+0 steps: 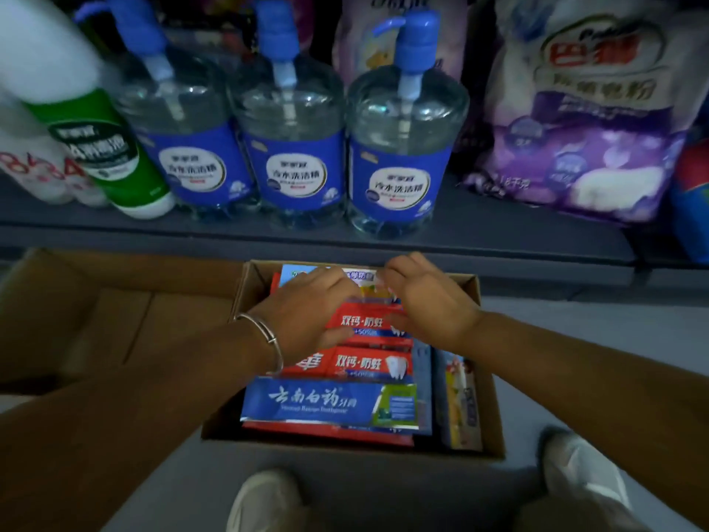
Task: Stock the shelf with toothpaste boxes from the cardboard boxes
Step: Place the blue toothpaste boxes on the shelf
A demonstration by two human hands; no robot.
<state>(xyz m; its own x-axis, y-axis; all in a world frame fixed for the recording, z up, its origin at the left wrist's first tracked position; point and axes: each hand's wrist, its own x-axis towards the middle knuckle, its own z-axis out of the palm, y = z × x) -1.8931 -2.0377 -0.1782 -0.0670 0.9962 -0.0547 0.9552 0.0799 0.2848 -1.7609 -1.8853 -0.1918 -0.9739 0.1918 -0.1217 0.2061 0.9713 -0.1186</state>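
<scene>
Both hands reached into the small cardboard box (487, 378) on the floor, below the shelf (345, 232); the left hand (310, 312) lay with spread fingers on a red toothpaste box (368, 324), the right hand (426, 305) curled over its other end; whether either truly gripped it, I could not tell; the toothpaste boxes lay flat, long axes left to right.

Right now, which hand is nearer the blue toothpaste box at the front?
Left. The left hand lies on the red boxes just behind the blue toothpaste box; the right hand is farther back-right.
</scene>
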